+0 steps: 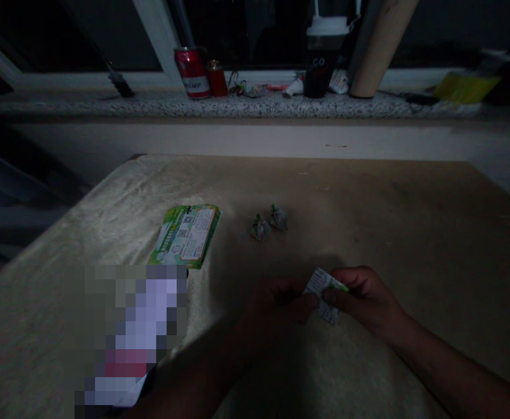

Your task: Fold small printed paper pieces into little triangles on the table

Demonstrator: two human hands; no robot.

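Observation:
Between my two hands is a small piece of printed paper (320, 285), white with a green patch, partly folded. My left hand (285, 299) pinches its left edge between thumb and fingers, deep in shadow. My right hand (363, 297) grips the right side, the thumb pressed on its face. Farther up the table lie two small folded paper shapes, a left one (260, 228) and a right one (279, 217), in similar grey-white and green print. A flat green printed packet (187, 235) rests to the left of them.
Left of my forearm, a bright blurred-out object (143, 326) lies on the cloth-covered table (389, 221). Along the stone windowsill (150, 105) stand a red can (192, 73), a small orange container (217, 78), a dark lidded cup (318, 64) and a wooden cylinder (381, 49).

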